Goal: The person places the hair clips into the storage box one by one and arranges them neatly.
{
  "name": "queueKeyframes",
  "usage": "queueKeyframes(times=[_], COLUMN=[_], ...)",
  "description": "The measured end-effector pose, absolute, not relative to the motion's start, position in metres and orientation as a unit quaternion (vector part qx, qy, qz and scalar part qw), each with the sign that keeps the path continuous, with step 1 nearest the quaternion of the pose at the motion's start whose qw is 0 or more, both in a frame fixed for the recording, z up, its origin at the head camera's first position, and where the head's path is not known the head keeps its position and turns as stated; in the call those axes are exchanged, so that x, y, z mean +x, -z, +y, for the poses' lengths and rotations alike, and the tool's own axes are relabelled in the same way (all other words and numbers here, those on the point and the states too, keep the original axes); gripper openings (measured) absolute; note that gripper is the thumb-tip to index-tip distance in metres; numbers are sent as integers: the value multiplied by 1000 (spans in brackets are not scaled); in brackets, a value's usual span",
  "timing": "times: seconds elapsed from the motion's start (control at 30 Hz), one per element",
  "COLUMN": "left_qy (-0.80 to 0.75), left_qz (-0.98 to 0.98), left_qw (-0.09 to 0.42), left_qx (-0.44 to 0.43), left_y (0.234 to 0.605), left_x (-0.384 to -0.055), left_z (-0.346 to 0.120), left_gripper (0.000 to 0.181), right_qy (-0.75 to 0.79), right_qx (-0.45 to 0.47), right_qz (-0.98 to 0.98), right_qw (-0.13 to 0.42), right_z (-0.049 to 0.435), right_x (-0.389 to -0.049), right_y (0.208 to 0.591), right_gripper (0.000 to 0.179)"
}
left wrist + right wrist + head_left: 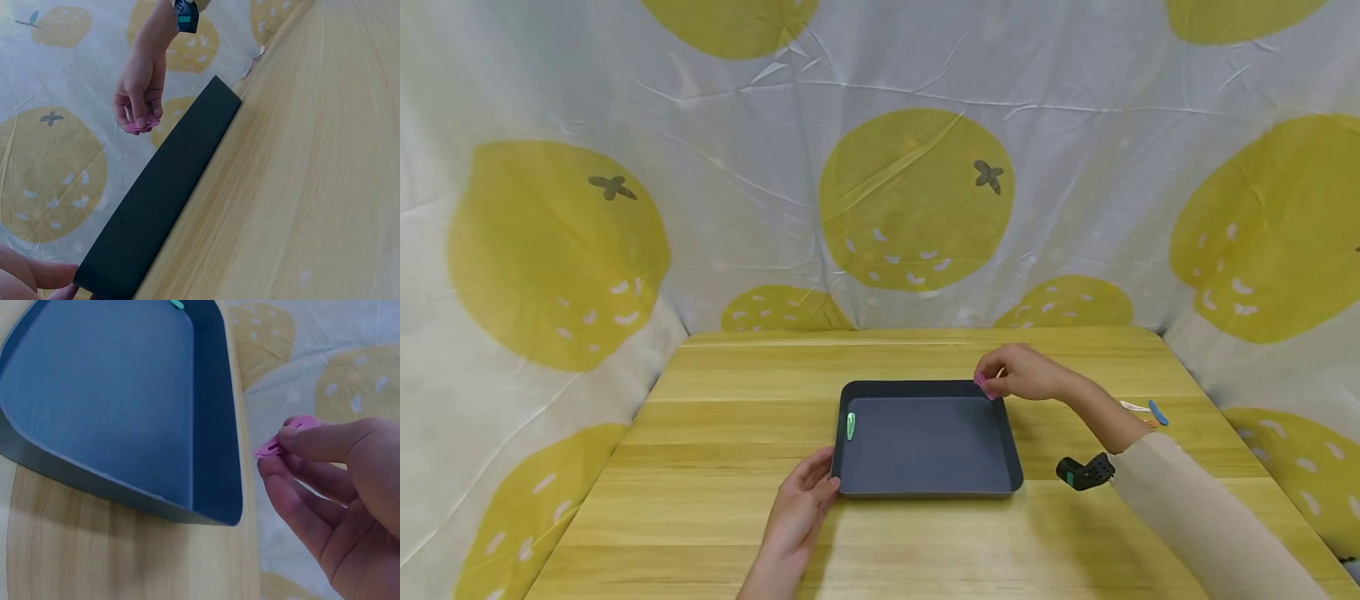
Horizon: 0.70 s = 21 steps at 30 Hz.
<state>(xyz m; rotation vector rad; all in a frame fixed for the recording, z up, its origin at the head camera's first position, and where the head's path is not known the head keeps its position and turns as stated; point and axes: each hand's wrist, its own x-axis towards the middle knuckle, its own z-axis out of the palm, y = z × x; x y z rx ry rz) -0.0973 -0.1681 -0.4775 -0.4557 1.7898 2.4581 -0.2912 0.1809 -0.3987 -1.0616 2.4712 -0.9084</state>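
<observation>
1. Pink hair clip, pinched by the right hand, raised near the far right corner of the dark tray.
2. Left hand, well apart from the right, gripping the tray's near left corner.
3. Green hair clip, lying inside the tray at left.

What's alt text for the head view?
Right hand pinching a pink hair clip by the far right corner of a dark tray; left hand gripping the near left corner. A green clip lies inside, at left; other clips lie to the tray's right.
</observation>
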Motion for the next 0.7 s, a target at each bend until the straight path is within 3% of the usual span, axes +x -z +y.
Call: queueKeyframes(times=[0.5,0.7], left_qy=[-797,-793], left_qz=[585,589], left_qw=[33,31], left_qx=[-150,-152], left_y=[479,480], left_x=[-98,-99], left_z=[-168,-169], left_gripper=[56,56], right_qy=[336,380], right_qx=[-367,-378], right_qz=[848,809], right_qw=[182,240], right_z=[148,131], right_x=[-298,-300], right_y=[401,406], right_gripper=[6,10])
